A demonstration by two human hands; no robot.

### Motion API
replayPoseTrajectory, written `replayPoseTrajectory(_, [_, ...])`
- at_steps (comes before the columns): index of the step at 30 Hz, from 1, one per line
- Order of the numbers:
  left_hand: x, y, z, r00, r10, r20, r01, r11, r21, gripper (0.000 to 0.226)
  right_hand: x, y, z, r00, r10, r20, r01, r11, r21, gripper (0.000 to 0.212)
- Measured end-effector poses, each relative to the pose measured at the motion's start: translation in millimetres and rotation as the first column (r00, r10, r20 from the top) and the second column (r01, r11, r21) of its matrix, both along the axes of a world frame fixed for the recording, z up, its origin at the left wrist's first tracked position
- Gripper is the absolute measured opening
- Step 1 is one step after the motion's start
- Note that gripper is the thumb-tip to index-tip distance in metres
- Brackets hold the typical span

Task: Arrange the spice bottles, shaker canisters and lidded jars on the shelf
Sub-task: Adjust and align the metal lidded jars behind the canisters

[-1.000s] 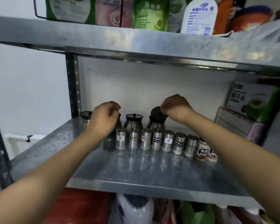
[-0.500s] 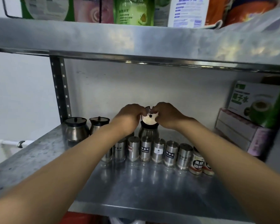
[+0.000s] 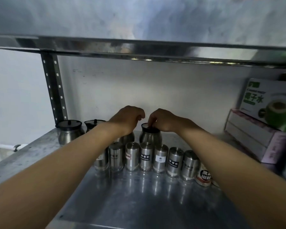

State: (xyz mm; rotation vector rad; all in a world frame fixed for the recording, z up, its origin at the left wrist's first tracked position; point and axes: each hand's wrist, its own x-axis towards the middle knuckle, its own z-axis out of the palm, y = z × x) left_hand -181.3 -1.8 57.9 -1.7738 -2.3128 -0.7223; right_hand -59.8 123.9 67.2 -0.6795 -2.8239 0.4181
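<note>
A row of several steel shaker canisters (image 3: 145, 156) stands across the metal shelf (image 3: 139, 204). At the row's right end is a spice bottle (image 3: 203, 176) with a black and white label. Behind the row stand steel lidded jars: one at the far left (image 3: 69, 133), a second (image 3: 92, 124) beside it, a third (image 3: 128, 138) mostly hidden under my left wrist, and a fourth (image 3: 150, 138). My right hand (image 3: 163, 120) pinches the knob of the fourth jar's black lid (image 3: 148, 128), which lies flat on the jar. My left hand (image 3: 128, 119) is curled over the third jar, its palm hidden.
A green and white carton (image 3: 269, 103) sits on a pale pink box (image 3: 251, 141) at the shelf's right end. The upper shelf (image 3: 139, 47) hangs low overhead. A perforated upright post (image 3: 54, 86) stands at the back left, with a white wall behind.
The lid that both hands held tilted up now lies flat on the fourth jar. My left hand has let it go and moved left. The view has moved closer.
</note>
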Motion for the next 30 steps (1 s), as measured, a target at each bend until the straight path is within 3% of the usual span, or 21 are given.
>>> replayPoseTrajectory(6, [11, 1, -1, 1.000, -0.006, -0.026, 0.004, 0.996, -0.086, 0.059, -1, 6, -3, 0.999, 0.029, -0.037, -0.029, 1.000, 0.008, 0.027])
replayPoseTrajectory(10, [17, 1, -3, 1.000, -0.001, 0.024, 0.005, 0.978, -0.207, 0.071, -2, 10, 0, 0.999, -0.010, 0.032, 0.010, 1.000, -0.012, 0.023])
replayPoseTrajectory(17, [14, 6, -12, 0.998, 0.008, 0.060, 0.011, 0.951, -0.310, 0.069, 17, 19, 2, 0.992, -0.105, 0.070, 0.110, 0.990, -0.083, 0.024])
replayPoseTrajectory(26, [18, 9, -10, 0.996, -0.057, 0.062, 0.070, 0.969, -0.237, 0.064, 25, 12, 1, 0.989, -0.144, 0.024, 0.145, 0.986, -0.078, 0.025])
replayPoseTrajectory(30, [17, 11, -10, 0.999, -0.042, 0.029, 0.049, 0.950, -0.307, 0.069, 25, 15, -4, 0.983, -0.181, -0.016, 0.179, 0.980, -0.087, 0.034])
